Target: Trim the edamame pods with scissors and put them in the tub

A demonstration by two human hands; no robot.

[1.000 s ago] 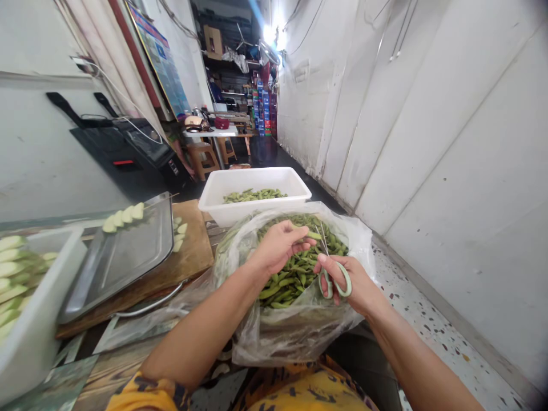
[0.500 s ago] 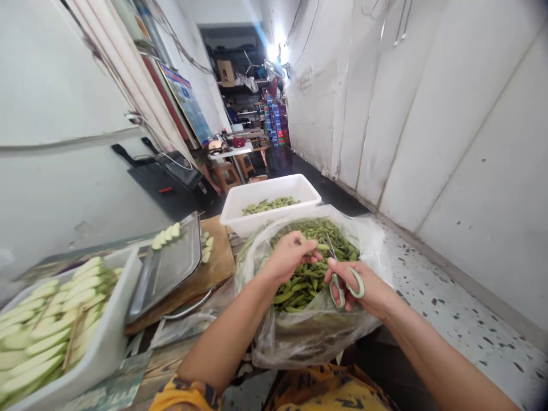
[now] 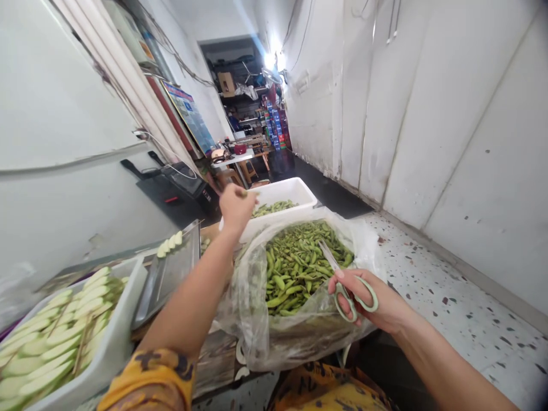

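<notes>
My left hand (image 3: 235,212) is raised over the near left corner of a white plastic tub (image 3: 305,193). Its fingers are pinched together, with a bit of green pod showing between them. Some green soybean pods (image 3: 278,208) lie inside that tub. My right hand (image 3: 381,294) holds scissors (image 3: 329,254) with pale green handles, fingers through the loops. The blades look nearly closed and point up and left over a heap of soybean pods (image 3: 295,268). That heap fills a clear plastic bag (image 3: 257,328) in front of me.
To the left is a white bin (image 3: 136,285) of skewered pale green slices (image 3: 55,337). Beside it, a metal tray (image 3: 171,277) carries a few more slices. A white wall runs along the right. Farther back stands a small table (image 3: 235,157) with stools.
My left hand has moved away from the scissors, up and left from the bag to the white tub. My right hand has shifted slightly right and down, still with the scissors.
</notes>
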